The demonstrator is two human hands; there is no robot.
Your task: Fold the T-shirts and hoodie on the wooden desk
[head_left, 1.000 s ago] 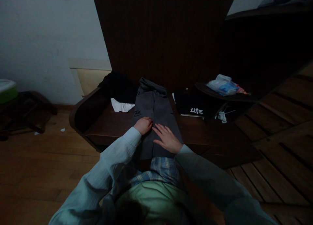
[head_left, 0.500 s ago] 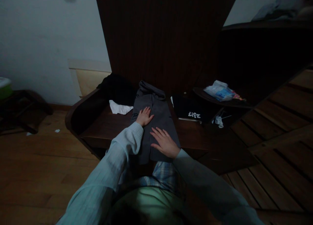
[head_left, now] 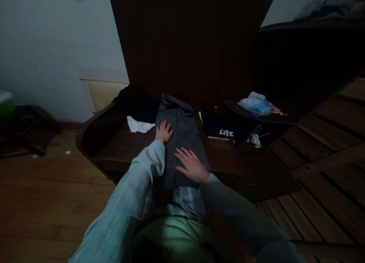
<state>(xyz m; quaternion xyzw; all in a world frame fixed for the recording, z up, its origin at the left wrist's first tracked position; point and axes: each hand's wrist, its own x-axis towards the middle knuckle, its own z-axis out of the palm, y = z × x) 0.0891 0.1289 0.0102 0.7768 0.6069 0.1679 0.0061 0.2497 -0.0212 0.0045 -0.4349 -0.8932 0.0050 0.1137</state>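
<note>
A dark grey folded garment with a hood or collar at its far end [head_left: 186, 128] lies lengthwise on the brown wooden bench [head_left: 114, 145]. Its near end hangs over the front edge by my lap. On its left half rests my left hand [head_left: 163, 132], palm down with fingers spread. Closer to me, my right hand [head_left: 191, 164] lies flat over the right half, fingers outstretched and pointing left. Neither hand grips the cloth. A white cloth [head_left: 139, 125] sits just left of the garment, in front of a black cloth bundle [head_left: 137, 99].
Right of the garment lies a black item with white lettering [head_left: 221, 128]. A small shelf [head_left: 242, 111] holds plastic packets [head_left: 256, 104]; crumpled tissue [head_left: 255, 140] is below. The bench has a curved left armrest [head_left: 85, 135]. Wooden slats [head_left: 322, 202] stand at right, a dark stool [head_left: 31, 129] at far left.
My left hand has slid slightly left and away from me across the garment. The right hand has barely moved.
</note>
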